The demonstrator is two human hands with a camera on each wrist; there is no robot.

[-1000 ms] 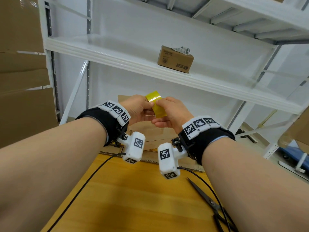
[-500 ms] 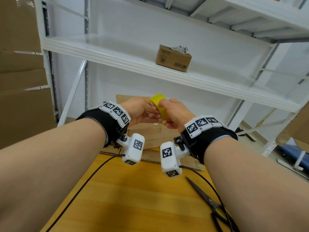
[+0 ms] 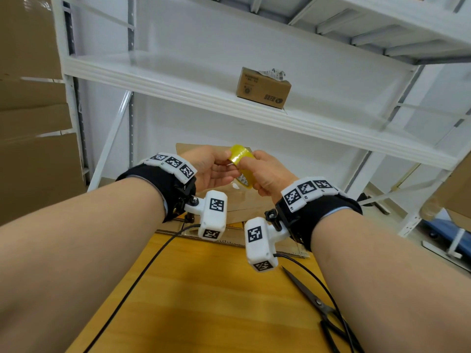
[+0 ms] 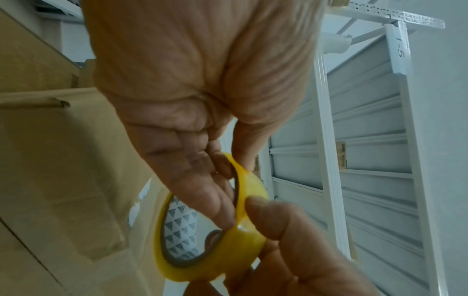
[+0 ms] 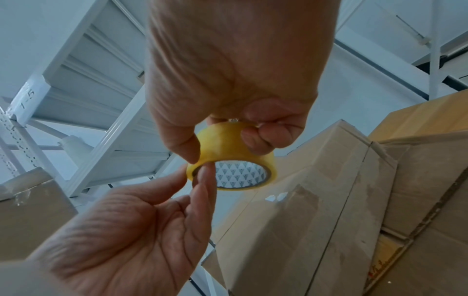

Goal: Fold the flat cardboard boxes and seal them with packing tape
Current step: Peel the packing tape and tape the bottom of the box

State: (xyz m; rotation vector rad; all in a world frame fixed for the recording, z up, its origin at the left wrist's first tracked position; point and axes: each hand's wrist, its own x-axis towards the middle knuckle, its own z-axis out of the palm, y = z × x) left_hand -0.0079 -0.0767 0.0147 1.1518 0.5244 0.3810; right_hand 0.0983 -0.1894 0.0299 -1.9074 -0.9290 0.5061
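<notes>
Tape roll point(image 3: 240, 163) sits up in the air between both hands, over the counter point(image 3: 204, 296). The right hand point(image 3: 267, 174) curls round the roll from outside. The left hand point(image 3: 209, 169) pinches its rim, with fingers point(image 4: 215, 202) reaching into the hole. This looks like hunting for the loose end of the tape. Next, a nail must find that edge and peel it up. A moment ago the roll showed more of its flat yellow band; now it is turned and tipped more edge-on. Scissors point(image 3: 318, 304) lie on the counter below the right hand.
</notes>
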